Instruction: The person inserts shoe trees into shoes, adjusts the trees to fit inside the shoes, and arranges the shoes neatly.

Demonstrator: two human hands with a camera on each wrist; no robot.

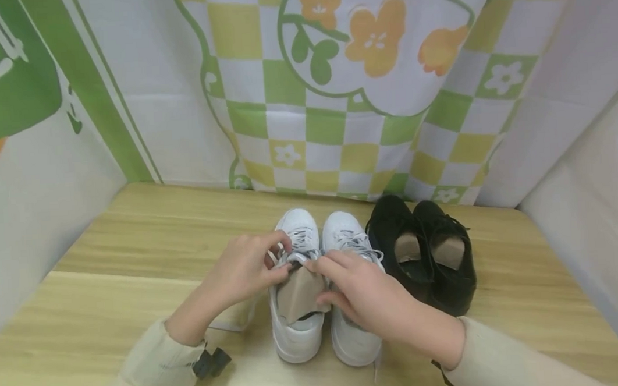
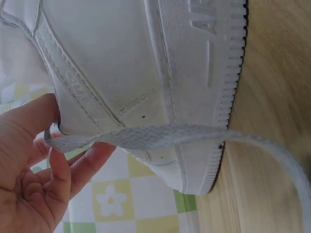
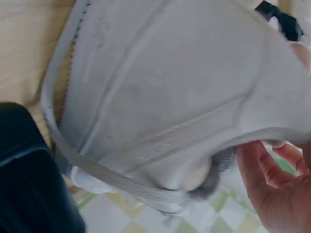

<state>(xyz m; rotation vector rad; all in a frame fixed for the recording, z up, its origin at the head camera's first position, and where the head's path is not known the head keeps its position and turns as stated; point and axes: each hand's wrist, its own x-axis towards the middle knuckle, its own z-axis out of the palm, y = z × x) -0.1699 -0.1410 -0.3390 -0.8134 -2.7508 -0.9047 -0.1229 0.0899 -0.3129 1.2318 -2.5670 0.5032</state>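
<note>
A pair of white lace-up sneakers stands in front of me. In the left sneaker (image 1: pixel 298 339) sits a folded brown cardboard insert (image 1: pixel 300 295). My left hand (image 1: pixel 247 266) pinches that sneaker by its tongue and upper opening edge; in the left wrist view a loose grey-white shoelace (image 2: pixel 160 136) crosses the shoe's side beside the fingers. Reaching over the right sneaker (image 1: pixel 356 342), my right hand (image 1: pixel 356 292) holds the insert's right edge, thumb low and forefinger up by the tongue. The right wrist view shows those fingers partly behind the right sneaker's collar.
A pair of black lace-up shoes (image 1: pixel 448 293) with brown inserts (image 1: pixel 448 253) stands right of the sneakers on the wood-grain surface (image 1: pixel 133 243). A clear rimmed object (image 1: pixel 237 320) lies left of the sneakers. Behind hangs a checked, flowered cloth (image 1: pixel 326 128); pale walls flank both sides.
</note>
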